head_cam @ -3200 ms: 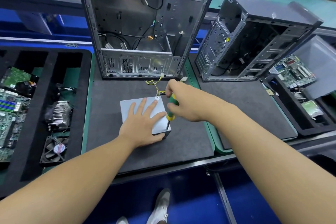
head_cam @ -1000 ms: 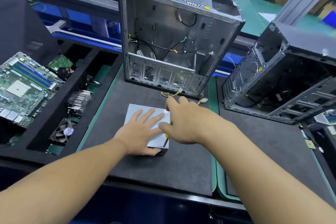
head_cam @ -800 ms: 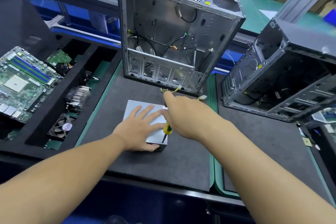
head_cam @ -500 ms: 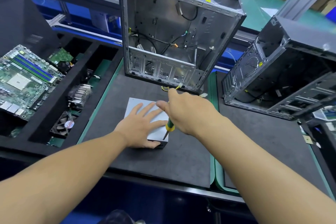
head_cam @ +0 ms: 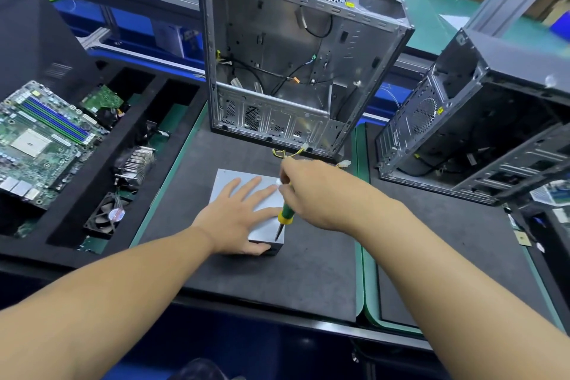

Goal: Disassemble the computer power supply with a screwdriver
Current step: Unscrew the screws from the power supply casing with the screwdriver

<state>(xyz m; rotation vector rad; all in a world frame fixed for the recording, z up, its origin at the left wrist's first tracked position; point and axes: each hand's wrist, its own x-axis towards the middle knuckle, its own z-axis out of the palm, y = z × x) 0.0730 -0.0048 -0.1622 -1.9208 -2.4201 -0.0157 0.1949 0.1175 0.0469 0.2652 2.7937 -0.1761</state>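
A grey metal power supply lies on the black mat in front of me, with yellow wires running from its far side. My left hand lies flat on its top with fingers spread, thumb hooked over the near edge. My right hand grips a green and yellow screwdriver, tilted, its tip on the near right corner of the power supply's top.
An open silver computer case stands upright behind the power supply. A dark case lies to the right. On the left a black foam tray holds a motherboard, a heatsink and a fan.
My head has swung left then settled. The right hand has shifted its hold on the screwdriver, whose tip stays at the near right corner. The left hand keeps pressing the top.
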